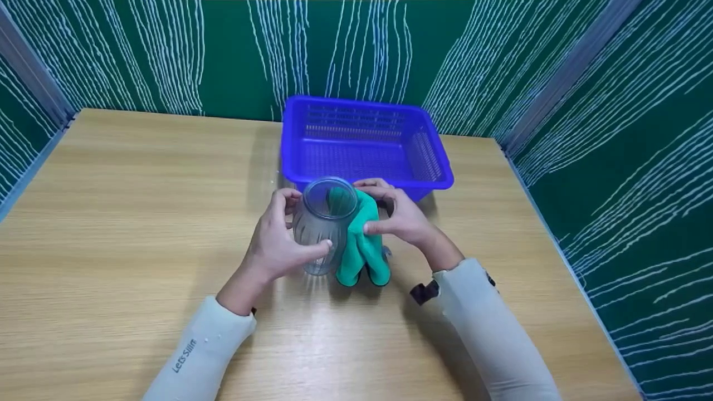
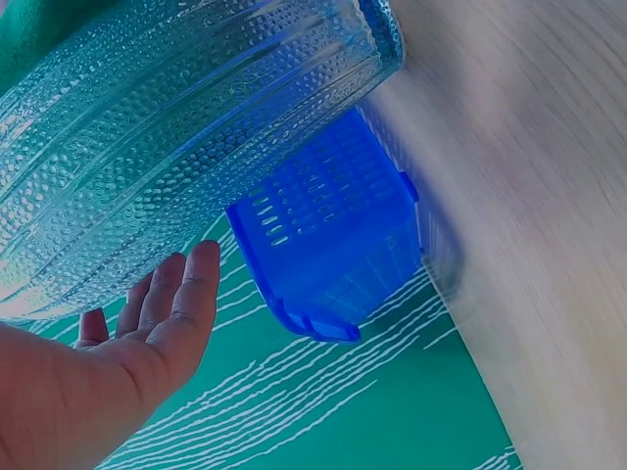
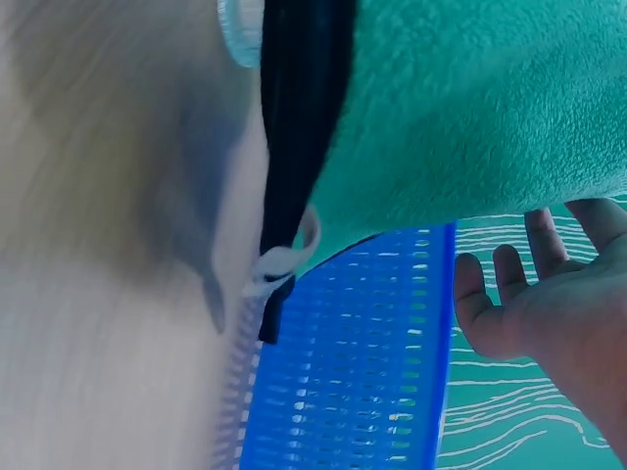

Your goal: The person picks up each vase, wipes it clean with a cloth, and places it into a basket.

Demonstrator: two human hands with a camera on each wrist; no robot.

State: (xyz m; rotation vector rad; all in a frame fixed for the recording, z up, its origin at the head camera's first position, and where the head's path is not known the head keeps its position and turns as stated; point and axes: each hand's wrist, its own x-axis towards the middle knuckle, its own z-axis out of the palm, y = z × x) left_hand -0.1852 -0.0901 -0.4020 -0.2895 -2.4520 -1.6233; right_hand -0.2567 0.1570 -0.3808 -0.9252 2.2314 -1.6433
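In the head view, a clear ribbed glass jar [image 1: 320,228], its open mouth up, is between the thumb and fingers of my left hand [image 1: 284,239]. The left wrist view shows the jar's pebbled wall [image 2: 186,147] above the curved fingers [image 2: 191,294]. Right beside the jar hangs a green fuzzy cloth item [image 1: 365,239] with two rounded lower lobes. My right hand [image 1: 404,217] pinches it, thumb on its near face and fingers toward its far side. Seen from the right wrist, the item has a thick black edge [image 3: 304,108] and a small white loop [image 3: 284,262].
A blue perforated plastic basket [image 1: 365,103] stands at the back of the wooden table [image 1: 139,223], just beyond both hands. Green walls [image 1: 234,55] with white streaks rise behind and on both sides, with grey corner posts [image 1: 568,72].
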